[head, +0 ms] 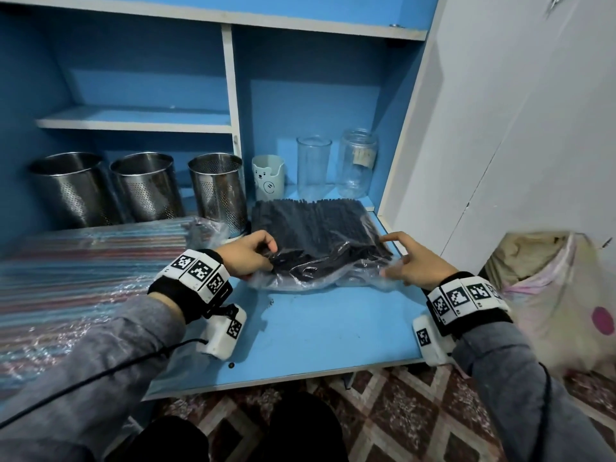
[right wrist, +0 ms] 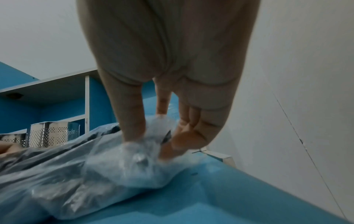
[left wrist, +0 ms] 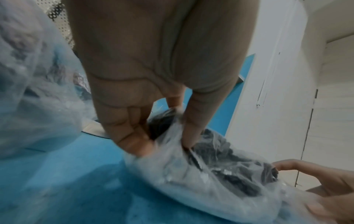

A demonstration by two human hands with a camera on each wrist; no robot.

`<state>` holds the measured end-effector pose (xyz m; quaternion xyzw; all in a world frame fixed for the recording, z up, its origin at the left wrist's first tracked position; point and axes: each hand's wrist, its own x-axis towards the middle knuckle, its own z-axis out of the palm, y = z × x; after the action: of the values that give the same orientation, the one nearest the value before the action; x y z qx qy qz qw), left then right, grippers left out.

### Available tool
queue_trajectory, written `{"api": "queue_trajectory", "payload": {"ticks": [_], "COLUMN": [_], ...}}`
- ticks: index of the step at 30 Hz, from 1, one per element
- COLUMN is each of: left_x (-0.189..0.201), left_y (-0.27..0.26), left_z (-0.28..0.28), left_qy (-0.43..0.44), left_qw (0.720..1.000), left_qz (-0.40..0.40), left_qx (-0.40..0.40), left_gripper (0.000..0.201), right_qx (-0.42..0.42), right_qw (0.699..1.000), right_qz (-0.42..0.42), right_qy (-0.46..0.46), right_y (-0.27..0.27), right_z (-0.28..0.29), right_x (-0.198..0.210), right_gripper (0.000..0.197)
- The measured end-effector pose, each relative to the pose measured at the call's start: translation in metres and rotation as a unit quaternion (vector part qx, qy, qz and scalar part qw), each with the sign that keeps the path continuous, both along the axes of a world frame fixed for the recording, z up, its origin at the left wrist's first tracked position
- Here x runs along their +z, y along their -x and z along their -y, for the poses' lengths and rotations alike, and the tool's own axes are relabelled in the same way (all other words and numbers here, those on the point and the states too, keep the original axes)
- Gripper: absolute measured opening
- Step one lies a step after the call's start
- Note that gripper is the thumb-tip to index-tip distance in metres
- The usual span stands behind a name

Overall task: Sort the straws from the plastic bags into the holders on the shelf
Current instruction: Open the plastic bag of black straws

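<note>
A clear plastic bag of black straws [head: 316,235] lies on the blue shelf board [head: 316,328]. My left hand [head: 248,253] pinches the bag's near left edge, with thumb and fingers curled into the film [left wrist: 172,136]. My right hand [head: 405,258] pinches the near right corner of the film [right wrist: 145,145]; its index finger points outward. A second bag of striped coloured straws [head: 83,261] lies to the left. Three perforated steel holders [head: 146,188] stand behind, along with a pale bear cup [head: 268,176], a clear glass [head: 313,166] and a glass jar [head: 358,161].
A white cabinet door [head: 500,128] stands open to the right. A sack [head: 550,295] sits on the patterned floor beside the shelf. An upper small shelf [head: 133,120] hangs over the steel holders. The board's front edge [head: 283,378] is near my wrists.
</note>
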<state>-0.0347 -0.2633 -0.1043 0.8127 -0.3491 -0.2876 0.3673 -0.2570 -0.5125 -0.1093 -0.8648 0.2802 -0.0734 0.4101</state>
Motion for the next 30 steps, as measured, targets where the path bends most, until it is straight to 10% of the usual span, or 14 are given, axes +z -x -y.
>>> {"api": "queue_trajectory", "payload": {"ticks": [8,30], "left_x": [0.010,0.008], "left_y": [-0.001,0.001], "left_z": [-0.005,-0.009], "left_qy": [0.266,0.190], "left_qw": [0.964,0.978], "left_qz": [0.000,0.085], "left_qx": [-0.007,-0.010], "left_gripper": [0.049,0.038], "right_qx": [-0.075,-0.018], "right_qw": [0.969,0.972], "right_qz": [0.235,0.234], "right_qy": [0.003,0.001], "right_y": [-0.010,0.000], "right_z": [-0.012,-0.024], "right_x": [0.003,0.008], "right_gripper": [0.023,0.015]}}
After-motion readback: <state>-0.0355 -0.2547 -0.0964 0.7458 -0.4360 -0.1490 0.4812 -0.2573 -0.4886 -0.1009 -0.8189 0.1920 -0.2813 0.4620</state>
